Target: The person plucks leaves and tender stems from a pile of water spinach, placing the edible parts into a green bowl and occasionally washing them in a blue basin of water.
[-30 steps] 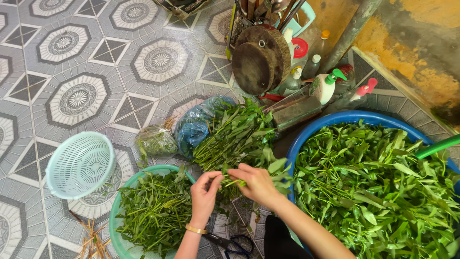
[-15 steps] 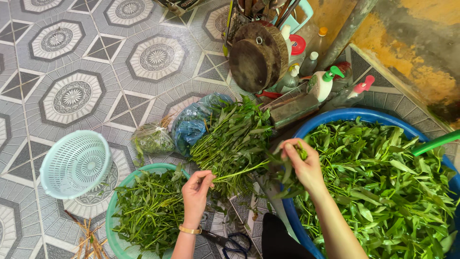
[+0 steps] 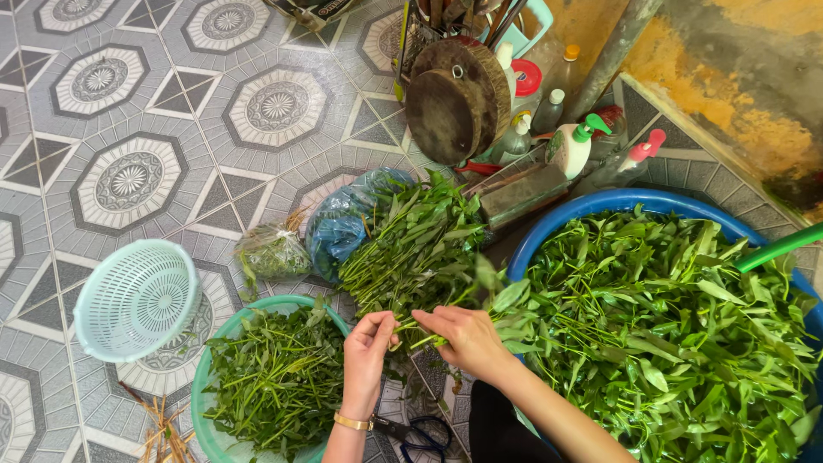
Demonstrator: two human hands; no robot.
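My left hand (image 3: 369, 347) and my right hand (image 3: 463, 336) meet at the cut ends of a leafy green stalk (image 3: 410, 328), both pinching it. The stalk belongs to a loose pile of water spinach (image 3: 420, 249) lying on the tiled floor just beyond my fingers. Below my left hand stands a green basin (image 3: 202, 386) holding trimmed stems and leaves. To the right a large blue basin (image 3: 600, 206) is heaped with picked leaves. A gold bracelet circles my left wrist.
A pale mint colander (image 3: 135, 298) lies tilted at the left. A blue plastic bag (image 3: 343, 225) and a small bag of greens (image 3: 273, 253) sit behind the pile. Scissors (image 3: 420, 429) lie near my knees. A round chopping board (image 3: 454, 101), bottles and a green hose (image 3: 776, 247) crowd the wall.
My right hand has come back from the blue basin to the pile and now grips a stalk together with my left hand. The view has shifted slightly.
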